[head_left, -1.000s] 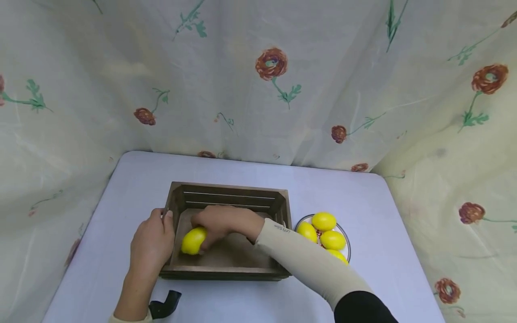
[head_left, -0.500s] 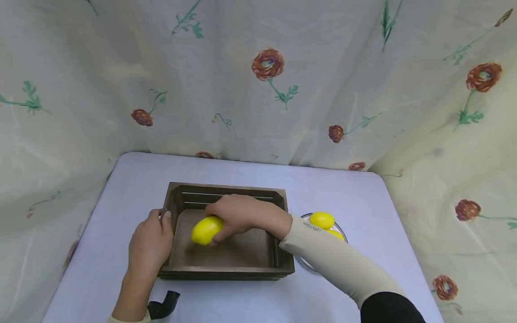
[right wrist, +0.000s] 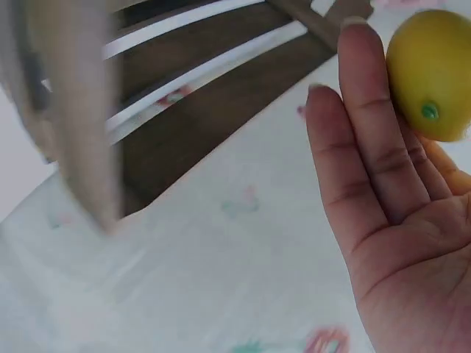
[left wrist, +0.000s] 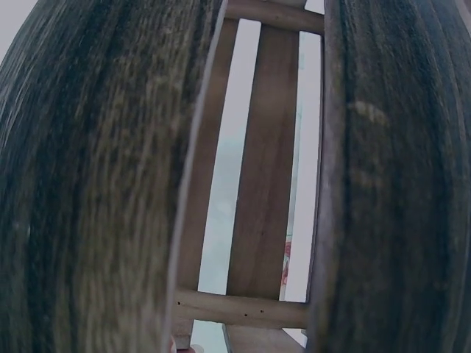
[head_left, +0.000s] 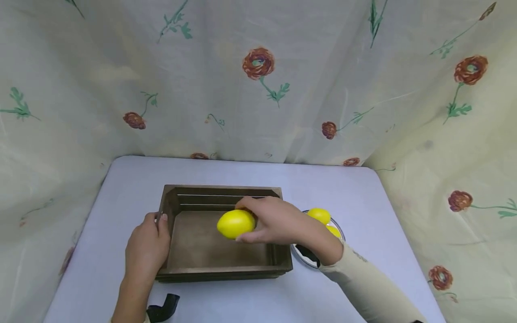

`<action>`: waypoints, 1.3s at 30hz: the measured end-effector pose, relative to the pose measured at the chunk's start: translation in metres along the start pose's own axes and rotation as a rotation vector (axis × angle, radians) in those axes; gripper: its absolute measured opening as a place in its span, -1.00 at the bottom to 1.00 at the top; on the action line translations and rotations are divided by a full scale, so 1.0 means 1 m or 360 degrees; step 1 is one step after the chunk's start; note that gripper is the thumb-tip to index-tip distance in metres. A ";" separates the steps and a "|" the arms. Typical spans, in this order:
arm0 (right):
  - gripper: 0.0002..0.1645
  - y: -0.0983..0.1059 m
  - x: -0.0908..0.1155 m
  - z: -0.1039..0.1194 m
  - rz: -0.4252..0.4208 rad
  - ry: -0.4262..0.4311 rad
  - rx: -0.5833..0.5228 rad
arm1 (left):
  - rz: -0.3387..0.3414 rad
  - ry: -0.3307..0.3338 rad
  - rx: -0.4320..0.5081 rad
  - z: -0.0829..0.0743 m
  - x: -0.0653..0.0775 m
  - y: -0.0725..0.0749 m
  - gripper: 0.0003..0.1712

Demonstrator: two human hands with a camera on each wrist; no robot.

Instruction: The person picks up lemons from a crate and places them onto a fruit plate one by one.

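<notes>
A brown slatted wooden crate (head_left: pixel 218 271) stands on the table. My left hand (head_left: pixel 147 246) grips its left wall at the rim, thumb on top; the fingers are mostly hidden behind the wall. In the left wrist view, dark crate slats (left wrist: pixel 265 169) fill the picture and no hand shows. My right hand (head_left: pixel 278 222) holds a yellow lemon (head_left: pixel 235 224) between thumb and fingers, raised over the right half of the crate. From the right wrist, the lemon (right wrist: pixel 430 73) with its green stem end sits against the fingers.
Right of the crate is a round plate (head_left: pixel 343 234) with a dark rim, partly covered by my right forearm. Yellow lemons (head_left: pixel 320 215) lie on it. A black curved piece (head_left: pixel 164 309) shows by my left wrist. A flowered curtain (head_left: pixel 226 80) hangs behind the white-covered table (head_left: pixel 133 188).
My right hand has lifted the lemon from the crate's left side and carried it rightward and up. My left hand has kept its hold on the crate's left wall.
</notes>
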State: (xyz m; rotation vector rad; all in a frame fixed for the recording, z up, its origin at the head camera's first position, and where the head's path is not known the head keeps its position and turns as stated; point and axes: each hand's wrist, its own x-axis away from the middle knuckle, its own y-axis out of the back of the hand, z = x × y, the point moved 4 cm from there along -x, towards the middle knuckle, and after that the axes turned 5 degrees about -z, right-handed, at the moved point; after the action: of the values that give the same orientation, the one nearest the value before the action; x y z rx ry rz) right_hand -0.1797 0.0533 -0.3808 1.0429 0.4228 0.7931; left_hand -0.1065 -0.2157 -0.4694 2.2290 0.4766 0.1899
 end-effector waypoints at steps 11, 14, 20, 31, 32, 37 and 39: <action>-0.31 0.001 0.092 -0.042 -0.0547 -0.0387 -0.0260 | 0.0047 0.0013 0.0017 0.002 0.004 -0.011 -0.40; -0.32 -0.007 0.110 -0.054 -0.0844 -0.0533 -0.0322 | 0.0035 0.0009 0.0023 0.002 0.005 -0.010 -0.40; -0.31 -0.045 0.141 -0.077 -0.1344 -0.0831 -0.0482 | 0.0019 0.0020 0.0032 0.003 0.005 -0.007 -0.40; -0.19 -0.112 0.174 -0.105 -0.1382 -0.1241 -0.0155 | -0.0040 0.0037 0.0031 0.003 0.003 0.000 -0.38; -0.20 -0.116 0.175 -0.106 -0.1367 -0.1261 -0.0117 | -0.0039 0.0036 0.0031 0.003 0.003 0.000 -0.37; -0.22 -0.135 0.181 -0.112 -0.1261 -0.1410 -0.0052 | -0.0017 0.0041 0.0036 0.001 0.004 -0.004 -0.36; -0.21 -0.141 0.181 -0.114 -0.1230 -0.1465 -0.0046 | -0.0010 0.0040 0.0044 0.001 0.003 -0.005 -0.37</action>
State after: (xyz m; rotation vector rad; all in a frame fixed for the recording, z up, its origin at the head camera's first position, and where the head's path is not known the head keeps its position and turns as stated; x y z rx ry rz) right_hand -0.0822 0.2203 -0.5487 0.9942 -0.0075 -0.3873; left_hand -0.1046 -0.2116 -0.4741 2.2540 0.5024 0.2094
